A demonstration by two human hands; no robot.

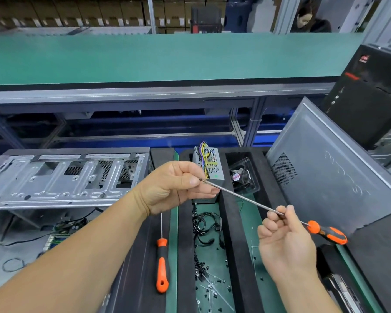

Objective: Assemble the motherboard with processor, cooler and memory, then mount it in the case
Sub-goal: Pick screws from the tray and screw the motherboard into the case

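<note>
The left hand (176, 188) is up over the middle of the tabletop (212, 251), its thumb and forefinger pinched together on a tiny dark screw (200, 179), which sits right at the tip of a long screwdriver (325, 233). The right hand (284, 240) holds that screwdriver by its thin metal shaft, fingers (280, 211) curled around the steel just ahead of the orange and black handle, which sticks out to the right past the hand. The shaft runs up and to the left, straight to the screw.

Down below lies a second screwdriver (162, 265), orange handle toward the viewer, resting untouched on a dark foam strip. Just beside it, on the green mat, loose black screws (203, 267) and white cable ties (212, 288) are scattered, with a tangle of black cables (207, 227) above them.

Behind the left hand a power supply (209, 163) stands with yellow and purple wires, and a small fan (242, 175) sits in a clear tray next to it. On the left the open metal case (63, 177) lies on its side, well apart from both hands. A green circuit board (61, 231) peeks out below it. A grey side panel (330, 172) leans at the right.
</note>
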